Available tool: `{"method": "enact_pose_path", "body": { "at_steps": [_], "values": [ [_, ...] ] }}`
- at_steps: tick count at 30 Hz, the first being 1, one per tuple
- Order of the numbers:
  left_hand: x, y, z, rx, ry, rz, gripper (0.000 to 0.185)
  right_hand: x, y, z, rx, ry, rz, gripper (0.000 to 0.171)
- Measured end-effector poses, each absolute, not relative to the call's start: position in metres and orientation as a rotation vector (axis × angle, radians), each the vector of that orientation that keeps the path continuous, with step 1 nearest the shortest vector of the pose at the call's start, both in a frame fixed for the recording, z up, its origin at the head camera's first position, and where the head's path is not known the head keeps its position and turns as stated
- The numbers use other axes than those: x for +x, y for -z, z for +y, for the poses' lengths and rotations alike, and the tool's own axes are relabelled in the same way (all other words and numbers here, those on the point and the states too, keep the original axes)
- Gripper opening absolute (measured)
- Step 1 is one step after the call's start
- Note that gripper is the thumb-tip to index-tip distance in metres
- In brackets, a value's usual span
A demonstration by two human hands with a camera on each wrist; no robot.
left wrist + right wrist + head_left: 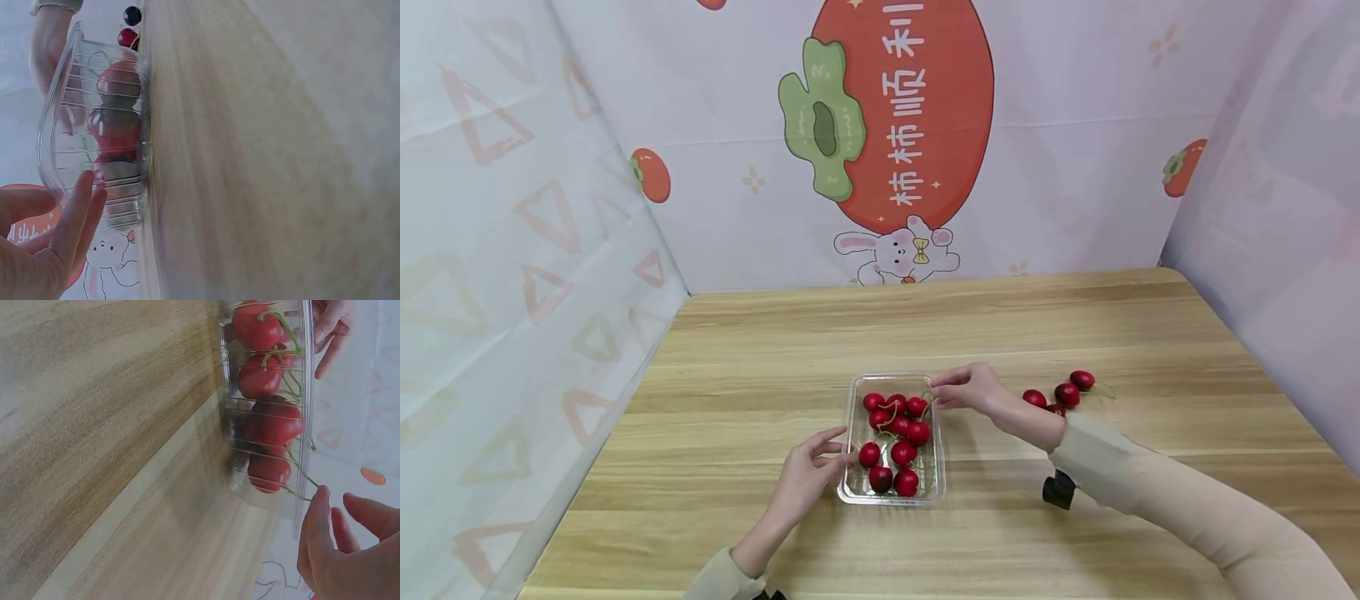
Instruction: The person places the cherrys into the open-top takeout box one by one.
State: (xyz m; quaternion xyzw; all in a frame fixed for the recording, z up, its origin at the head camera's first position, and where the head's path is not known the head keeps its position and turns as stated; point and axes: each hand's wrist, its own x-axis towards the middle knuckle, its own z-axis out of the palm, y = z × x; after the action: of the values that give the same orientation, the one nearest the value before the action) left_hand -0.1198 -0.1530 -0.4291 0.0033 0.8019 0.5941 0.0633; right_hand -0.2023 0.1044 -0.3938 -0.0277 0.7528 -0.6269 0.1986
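A clear plastic container (892, 499) sits on the table with several red cherries (903, 453) inside, some with green stems. At its left side is my left hand (811, 473), fingers extended against or very near the wall and rim. In the left wrist view the fingertips of the left hand (53, 240) overlap the container wall (69, 119). By the far right corner, my right hand (976, 390) has its fingertips at the rim. The right wrist view shows the right hand (350, 544) with thumb and index finger apart, the index tip beside a cherry stem (306, 475).
Several loose cherries (1067, 394) lie on the wooden table (760, 350) to the right, partly behind the right forearm. A black object (1058, 490) shows under the right sleeve. A printed cloth backdrop (722, 200) rises behind the table, with cloth at both sides.
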Motion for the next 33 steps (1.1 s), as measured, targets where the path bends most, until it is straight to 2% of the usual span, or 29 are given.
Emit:
{"method": "enact_pose_path", "body": {
  "at_steps": [19, 33],
  "values": [
    [-0.119, 0.428, -0.153, 0.017, -1.797, 2.422, 0.041, -0.192, 0.389, 0.135, -0.337, 1.585, 2.216, 0.037],
    [-0.119, 0.426, -0.153, 0.014, -1.795, 2.418, 0.041, -0.186, 0.388, 0.159, -0.477, 1.467, 2.337, 0.032]
  ]
}}
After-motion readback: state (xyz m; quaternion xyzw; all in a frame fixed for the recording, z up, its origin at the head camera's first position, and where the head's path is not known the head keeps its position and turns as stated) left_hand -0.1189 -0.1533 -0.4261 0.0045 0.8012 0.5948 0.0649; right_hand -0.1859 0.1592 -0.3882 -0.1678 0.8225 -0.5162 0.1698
